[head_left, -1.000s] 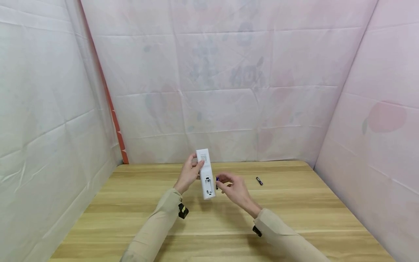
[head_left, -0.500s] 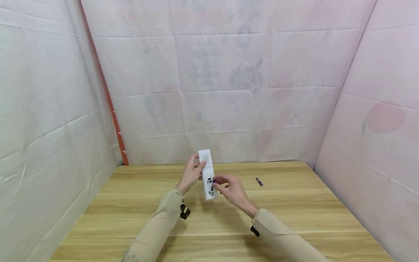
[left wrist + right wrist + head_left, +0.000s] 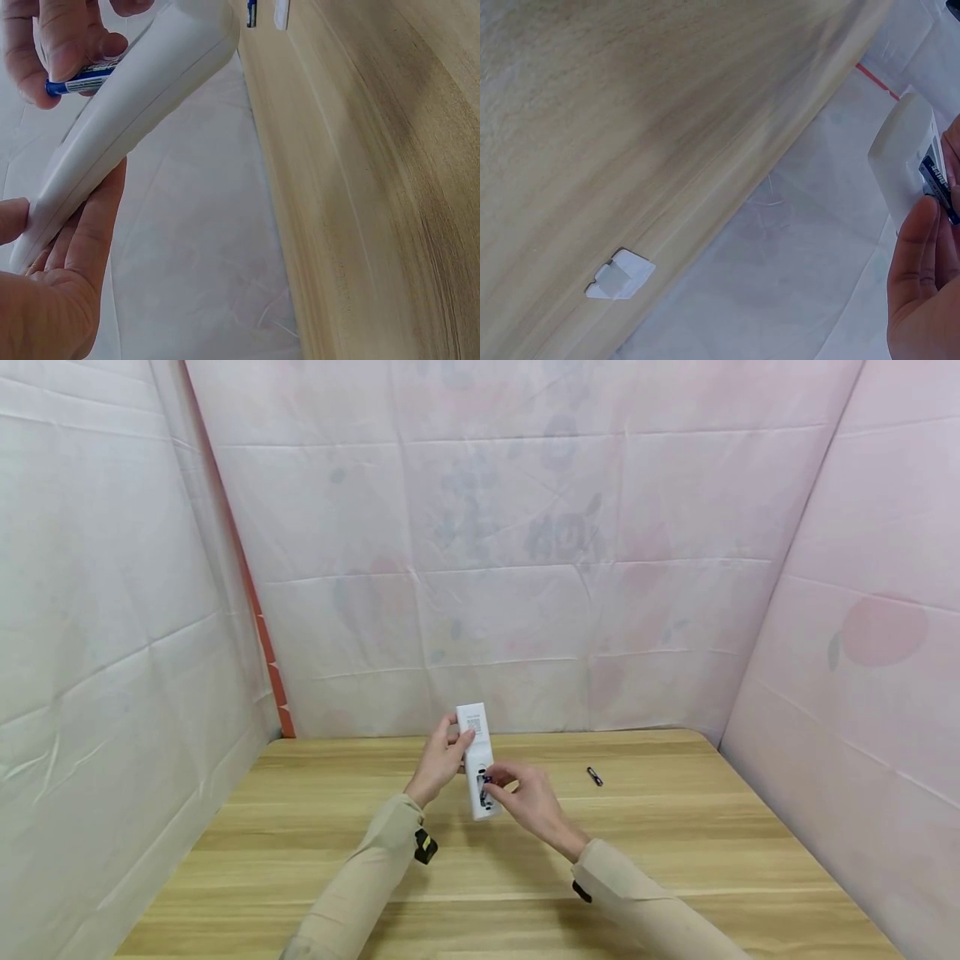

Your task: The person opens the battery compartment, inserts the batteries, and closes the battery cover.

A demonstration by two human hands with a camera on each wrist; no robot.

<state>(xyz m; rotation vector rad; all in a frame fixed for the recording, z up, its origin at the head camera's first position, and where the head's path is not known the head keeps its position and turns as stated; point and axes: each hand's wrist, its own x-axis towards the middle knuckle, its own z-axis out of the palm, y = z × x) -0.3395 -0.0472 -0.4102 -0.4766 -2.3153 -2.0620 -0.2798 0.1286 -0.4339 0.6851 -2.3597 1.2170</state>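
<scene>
A white remote control [image 3: 474, 739] is held up over the table, its back with a printed code and an uncovered battery compartment facing the head camera. My left hand [image 3: 437, 764] grips its upper part, thumb on the back and fingers behind. With thumb and fingers my right hand [image 3: 531, 797] pinches a blue-and-black battery [image 3: 84, 79]. In the left wrist view the battery sits tilted, one end in the compartment and the blue end sticking out. The fingers partly hide the compartment. A second battery [image 3: 594, 776] lies on the table right of the right hand.
A small white battery cover [image 3: 622, 274] lies on the wooden table [image 3: 315, 860], near its edge in the right wrist view. Pale fabric walls [image 3: 525, 610] stand behind the table and on both sides.
My right hand has moved left with the battery, from beside the remote control into its compartment. The remote control has shifted slightly right. The second battery has stayed put.
</scene>
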